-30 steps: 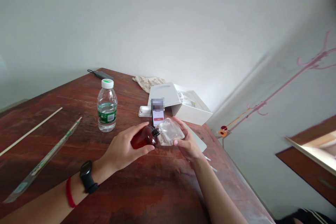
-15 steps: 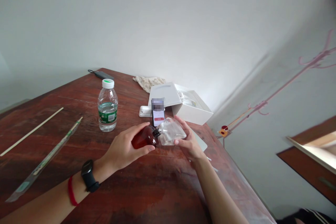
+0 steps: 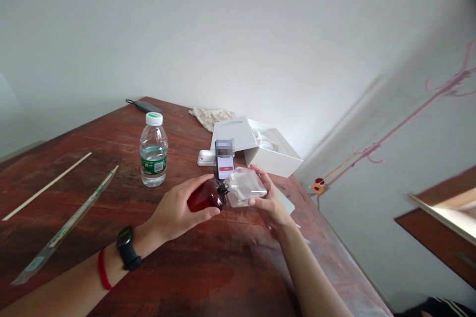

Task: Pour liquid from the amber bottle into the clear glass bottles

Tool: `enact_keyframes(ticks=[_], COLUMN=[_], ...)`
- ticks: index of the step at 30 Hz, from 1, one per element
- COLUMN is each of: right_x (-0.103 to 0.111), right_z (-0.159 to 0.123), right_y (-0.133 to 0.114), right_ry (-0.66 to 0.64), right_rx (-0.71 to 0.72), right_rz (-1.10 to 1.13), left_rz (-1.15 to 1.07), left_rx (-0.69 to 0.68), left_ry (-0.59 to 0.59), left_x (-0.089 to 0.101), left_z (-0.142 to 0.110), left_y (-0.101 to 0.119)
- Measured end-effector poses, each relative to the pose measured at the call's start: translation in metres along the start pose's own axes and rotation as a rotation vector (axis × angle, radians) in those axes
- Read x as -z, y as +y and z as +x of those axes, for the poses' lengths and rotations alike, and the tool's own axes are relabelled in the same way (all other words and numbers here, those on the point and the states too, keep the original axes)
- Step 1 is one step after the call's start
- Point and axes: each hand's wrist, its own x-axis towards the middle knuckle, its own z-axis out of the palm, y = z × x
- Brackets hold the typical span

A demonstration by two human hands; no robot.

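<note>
My left hand [image 3: 174, 210] is wrapped round a dark red rounded bottle [image 3: 206, 196] lying low over the wooden table [image 3: 208, 267]. My right hand [image 3: 268, 201] grips a clear square glass bottle [image 3: 244, 187], tipped on its side. The clear bottle's black threaded neck [image 3: 222, 189] meets the red bottle, mouth to mouth. A black watch and a red band sit on my left wrist.
A water bottle [image 3: 153, 150] with a green label stands behind my left hand. A phone [image 3: 224, 159] leans against an open white box [image 3: 256, 144], with a cloth [image 3: 211, 116] and a dark device [image 3: 146, 106] further back. Two long sticks [image 3: 67, 225] lie at the left.
Both hands and the two bottles keep almost the same pose; the clear bottle has tilted slightly flatter. The view has shifted a little.
</note>
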Motion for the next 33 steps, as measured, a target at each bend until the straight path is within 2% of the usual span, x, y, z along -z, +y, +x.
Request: enact_keyframes(ticks=[33], right_x=[-0.0005], right_z=[-0.0015], right_y=[0.0005], right_ry=[0.033], right_rx=[0.024], right_rz=[-0.057], left_rz=[-0.012], left_rx=[0.005], left_ry=[-0.002], left_x=[-0.0009], left_z=[0.0006], left_y=[-0.0019])
